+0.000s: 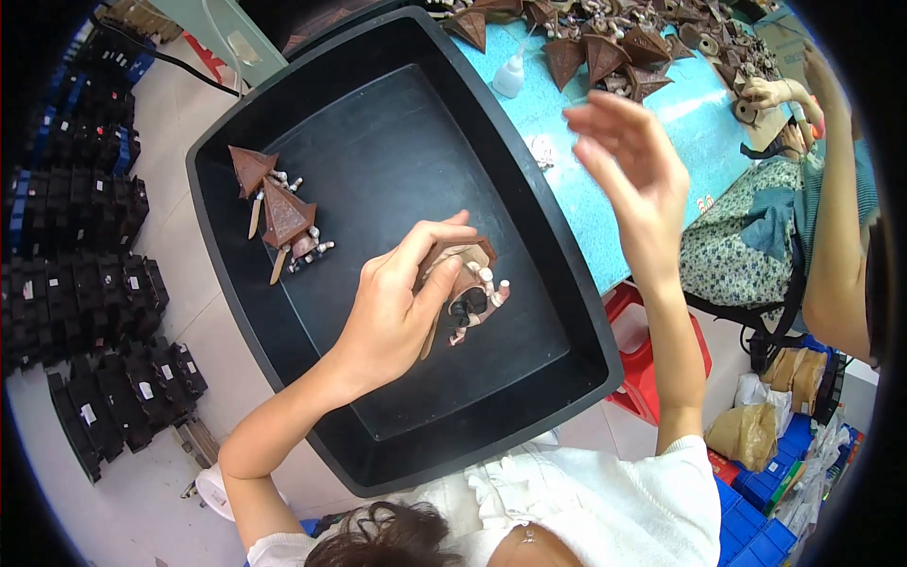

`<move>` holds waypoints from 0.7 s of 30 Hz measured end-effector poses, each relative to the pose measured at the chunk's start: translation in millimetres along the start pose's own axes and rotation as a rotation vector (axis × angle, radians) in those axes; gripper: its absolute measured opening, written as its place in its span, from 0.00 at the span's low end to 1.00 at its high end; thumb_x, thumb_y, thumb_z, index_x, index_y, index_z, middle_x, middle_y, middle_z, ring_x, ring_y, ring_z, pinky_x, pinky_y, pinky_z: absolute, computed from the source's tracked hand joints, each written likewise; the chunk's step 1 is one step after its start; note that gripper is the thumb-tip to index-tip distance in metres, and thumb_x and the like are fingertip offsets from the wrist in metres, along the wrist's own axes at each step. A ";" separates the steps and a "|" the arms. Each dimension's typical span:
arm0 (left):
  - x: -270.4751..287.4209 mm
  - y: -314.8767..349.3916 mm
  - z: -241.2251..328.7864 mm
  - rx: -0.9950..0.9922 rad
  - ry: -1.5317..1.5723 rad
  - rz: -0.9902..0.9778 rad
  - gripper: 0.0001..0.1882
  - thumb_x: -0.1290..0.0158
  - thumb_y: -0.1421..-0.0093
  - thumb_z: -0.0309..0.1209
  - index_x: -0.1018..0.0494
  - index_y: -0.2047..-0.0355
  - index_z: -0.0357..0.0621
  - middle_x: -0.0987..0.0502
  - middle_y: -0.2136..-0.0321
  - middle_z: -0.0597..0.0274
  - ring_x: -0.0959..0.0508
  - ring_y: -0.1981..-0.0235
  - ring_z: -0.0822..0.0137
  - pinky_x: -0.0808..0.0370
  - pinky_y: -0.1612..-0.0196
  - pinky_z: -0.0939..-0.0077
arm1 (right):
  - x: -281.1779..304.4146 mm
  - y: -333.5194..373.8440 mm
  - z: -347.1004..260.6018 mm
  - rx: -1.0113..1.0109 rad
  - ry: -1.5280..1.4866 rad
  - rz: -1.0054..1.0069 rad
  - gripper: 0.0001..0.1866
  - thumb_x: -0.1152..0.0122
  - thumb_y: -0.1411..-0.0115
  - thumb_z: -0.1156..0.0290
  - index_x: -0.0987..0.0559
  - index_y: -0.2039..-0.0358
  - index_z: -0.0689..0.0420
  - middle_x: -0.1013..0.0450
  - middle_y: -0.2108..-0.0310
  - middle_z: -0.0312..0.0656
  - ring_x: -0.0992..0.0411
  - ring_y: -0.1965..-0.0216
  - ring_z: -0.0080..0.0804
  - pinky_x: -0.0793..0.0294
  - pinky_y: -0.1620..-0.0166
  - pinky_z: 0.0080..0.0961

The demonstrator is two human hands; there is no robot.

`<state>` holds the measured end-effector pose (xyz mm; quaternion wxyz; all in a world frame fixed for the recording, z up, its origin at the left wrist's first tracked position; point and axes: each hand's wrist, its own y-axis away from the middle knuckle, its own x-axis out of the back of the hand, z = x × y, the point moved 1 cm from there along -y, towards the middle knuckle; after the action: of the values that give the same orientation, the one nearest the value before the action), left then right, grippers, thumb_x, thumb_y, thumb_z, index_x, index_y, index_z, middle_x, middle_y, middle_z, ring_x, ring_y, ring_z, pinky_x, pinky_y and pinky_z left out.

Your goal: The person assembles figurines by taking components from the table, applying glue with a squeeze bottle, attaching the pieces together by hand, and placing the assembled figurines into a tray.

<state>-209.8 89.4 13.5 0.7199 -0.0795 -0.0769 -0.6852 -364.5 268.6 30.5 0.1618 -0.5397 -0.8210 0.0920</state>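
My left hand point(397, 307) is over the black tray point(590, 331), its fingers and thumb gripping a small figurine point(484, 253). The figurine has a brown pointed roof-like top, pale knobbed branches and a dark round hollow; my fingers cover part of it. A thin wooden stick shows below the grip. Raised past the tray's right edge, my right hand point(638, 170) has its fingers apart and nothing in it, slightly blurred. Two similar brown-topped figurines point(288, 214) with wooden sticks lie along the tray's left side.
On the blue table point(586, 222) are a white squeeze bottle point(509, 76) and a heap of brown pointed pieces point(605, 59). A co-worker's hand point(767, 93) handles parts at right. Black bins point(85, 283) stand at left, a red stool point(642, 354) beside the tray.
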 end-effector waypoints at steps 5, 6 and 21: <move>-3.1 2.8 7.9 -0.055 -0.067 0.072 0.11 0.53 0.34 0.26 0.30 0.54 0.32 0.22 0.57 0.44 0.21 0.53 0.60 0.26 0.50 0.71 | -20.1 50.1 -51.4 0.098 0.297 -0.495 0.51 0.23 0.58 0.63 0.41 0.38 0.67 0.38 0.42 0.58 0.36 0.43 0.49 0.37 0.40 0.40; -3.7 0.9 10.6 -0.068 -0.034 0.096 0.09 0.52 0.35 0.24 0.30 0.56 0.33 0.21 0.60 0.43 0.20 0.53 0.52 0.24 0.53 0.69 | -24.5 53.3 -54.2 0.152 0.384 -0.523 0.55 0.21 0.59 0.62 0.44 0.37 0.67 0.42 0.40 0.60 0.38 0.41 0.52 0.38 0.40 0.42; -12.8 8.8 12.9 -0.287 -0.131 0.096 0.09 0.49 0.41 0.19 0.28 0.59 0.34 0.20 0.71 0.51 0.17 0.72 0.58 0.22 0.70 0.72 | -34.6 62.7 -37.3 0.192 0.092 -0.520 0.44 0.20 0.62 0.60 0.29 0.48 0.70 0.26 0.58 0.53 0.26 0.57 0.40 0.23 0.58 0.29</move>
<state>-201.6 105.1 23.2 0.7264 -0.2295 -0.0212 -0.6475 -284.6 261.1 39.0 0.2675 -0.2966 -0.9112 0.1004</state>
